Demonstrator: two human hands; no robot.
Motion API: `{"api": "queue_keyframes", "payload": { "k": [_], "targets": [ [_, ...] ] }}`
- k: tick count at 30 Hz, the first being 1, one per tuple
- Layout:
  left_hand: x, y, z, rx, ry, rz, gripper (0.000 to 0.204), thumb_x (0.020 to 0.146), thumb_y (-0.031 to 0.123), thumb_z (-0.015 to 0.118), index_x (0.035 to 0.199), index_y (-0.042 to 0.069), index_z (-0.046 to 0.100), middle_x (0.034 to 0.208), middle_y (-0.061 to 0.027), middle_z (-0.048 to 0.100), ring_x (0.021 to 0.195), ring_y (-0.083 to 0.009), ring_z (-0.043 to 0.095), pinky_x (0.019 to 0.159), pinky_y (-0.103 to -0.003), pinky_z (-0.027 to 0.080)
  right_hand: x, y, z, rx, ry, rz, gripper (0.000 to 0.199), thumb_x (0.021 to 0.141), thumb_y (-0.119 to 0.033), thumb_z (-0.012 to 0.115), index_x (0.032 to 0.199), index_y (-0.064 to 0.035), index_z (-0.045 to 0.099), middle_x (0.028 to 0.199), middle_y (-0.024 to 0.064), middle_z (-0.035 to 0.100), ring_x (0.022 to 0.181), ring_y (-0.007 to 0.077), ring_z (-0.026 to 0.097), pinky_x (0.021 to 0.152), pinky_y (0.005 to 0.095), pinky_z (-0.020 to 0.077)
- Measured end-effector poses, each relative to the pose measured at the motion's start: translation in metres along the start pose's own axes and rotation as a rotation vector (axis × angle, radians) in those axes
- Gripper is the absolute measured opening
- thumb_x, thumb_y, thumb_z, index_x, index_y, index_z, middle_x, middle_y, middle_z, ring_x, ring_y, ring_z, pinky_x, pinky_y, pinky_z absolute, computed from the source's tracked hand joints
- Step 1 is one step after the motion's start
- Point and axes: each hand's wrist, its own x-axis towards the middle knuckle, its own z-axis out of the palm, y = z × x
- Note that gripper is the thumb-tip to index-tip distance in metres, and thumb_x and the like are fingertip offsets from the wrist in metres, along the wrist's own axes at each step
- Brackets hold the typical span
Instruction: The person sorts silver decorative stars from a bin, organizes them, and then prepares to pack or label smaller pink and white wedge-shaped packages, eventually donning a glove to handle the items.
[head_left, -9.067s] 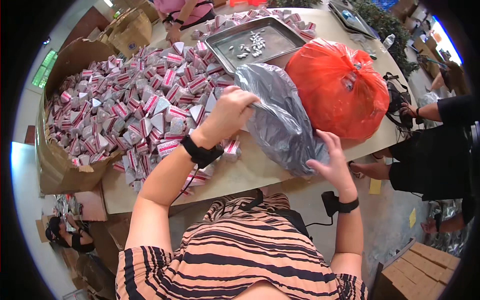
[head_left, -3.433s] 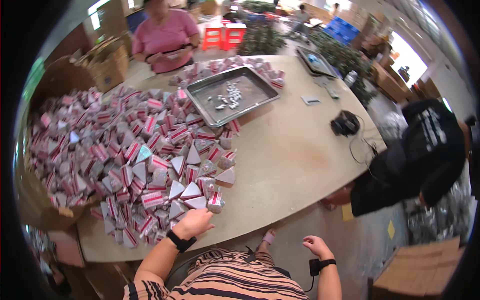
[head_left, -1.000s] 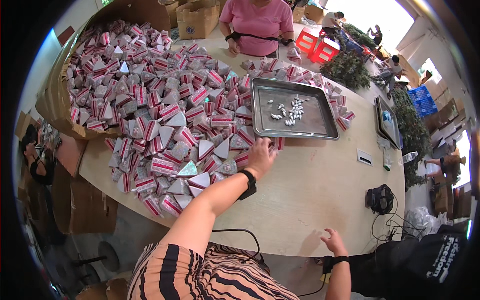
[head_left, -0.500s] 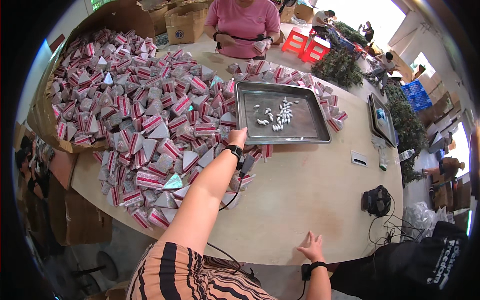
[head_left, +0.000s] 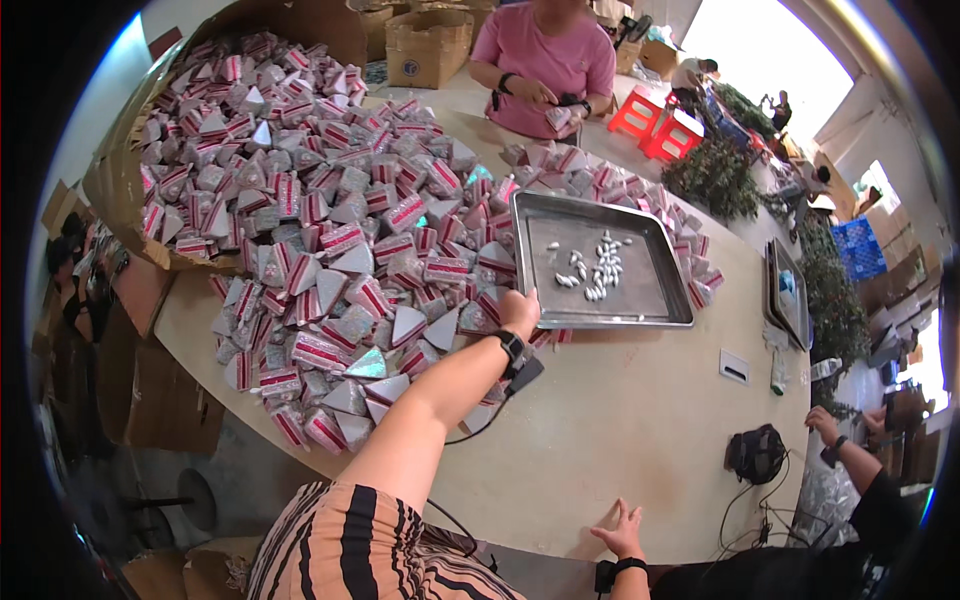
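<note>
We are reaching our left hand (head_left: 519,310) out to the near-left corner of the metal tray (head_left: 640,312), its fingers curling over the rim in a grasp, with the heap of triangular packets (head_left: 330,250) spreading left of that grip. The tray's long axis is running away rightward from the grip. Next probably calls for a steady pull. Our right hand (head_left: 622,532) is resting flat on the table (head_left: 620,440) edge, grasping nothing.

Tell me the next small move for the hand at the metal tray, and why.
Probably slide the shallow metal tray toward the table's near edge. The left hand already rests on its near-left corner, the small white pieces sit far from the body, and the right hand lies flat on the beige table, with bare surface between.
</note>
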Motion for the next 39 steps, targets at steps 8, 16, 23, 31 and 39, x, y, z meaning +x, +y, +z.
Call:
{"api": "queue_keyframes", "payload": {
  "k": [8, 16, 23, 31, 39],
  "targets": [
    [-0.039, -0.04, -0.058, -0.007, 0.135, 0.038, 0.051, 0.082, 0.04, 0.057, 0.072, -0.01, 0.062, 0.073, -0.0311, 0.059, 0.075, -0.044, 0.06, 0.069, -0.048, 0.046, 0.004, 0.01, 0.006, -0.006, -0.036, 0.051, 0.111, 0.052, -0.037, 0.083, 0.142, -0.0185, 0.02, 0.143, 0.0333, 0.003, 0.135, 0.0445, 0.007, 0.108, 0.0457, 0.0209],
    [-0.04, -0.052, -0.122, 0.004, 0.352, -0.027, 0.054, 0.083, 0.043, 0.055, 0.066, -0.009, 0.06, 0.069, -0.0301, 0.058, 0.071, -0.0449, 0.059, 0.065, -0.049, 0.045, 0.01, 0.011, 0.005, -0.039, -0.075, 0.06, 0.114, 0.051, -0.038, 0.083, 0.143, -0.0191, 0.018, 0.144, 0.0325, 0.001, 0.134, 0.0457, 0.007, 0.108, 0.0457, 0.0207],
    [-0.031, -0.053, -0.14, -0.03, 0.434, -0.122, 0.054, 0.086, 0.043, 0.05, 0.071, -0.008, 0.061, 0.074, -0.0299, 0.06, 0.075, -0.0447, 0.059, 0.068, -0.048, 0.046, 0.007, -0.003, -0.003, -0.053, -0.097, 0.104, 0.116, 0.053, -0.034, 0.083, 0.144, -0.0203, 0.012, 0.144, 0.0323, 0.001, 0.136, 0.0422, 0.007, 0.109, 0.0439, 0.0208],
    [-0.021, -0.043, -0.146, -0.149, 0.403, -0.17, 0.056, 0.087, 0.041, 0.048, 0.074, -0.012, 0.061, 0.078, -0.0319, 0.06, 0.079, -0.0452, 0.059, 0.07, -0.048, 0.046, 0.008, -0.002, -0.001, -0.036, -0.078, 0.107, 0.114, 0.053, -0.033, 0.083, 0.144, -0.0207, 0.015, 0.144, 0.0319, 0.001, 0.135, 0.0426, 0.008, 0.108, 0.0449, 0.0211],
    [-0.008, -0.052, -0.145, -0.226, 0.431, -0.165, 0.057, 0.088, 0.042, 0.048, 0.084, -0.013, 0.058, 0.084, -0.0325, 0.06, 0.084, -0.0463, 0.058, 0.072, -0.047, 0.045, 0.008, 0.0, 0.001, -0.06, -0.069, 0.092, 0.11, 0.054, -0.036, 0.082, 0.143, -0.0226, 0.018, 0.144, 0.0331, 0.002, 0.135, 0.0438, 0.006, 0.109, 0.0457, 0.0197]
  ]
}}
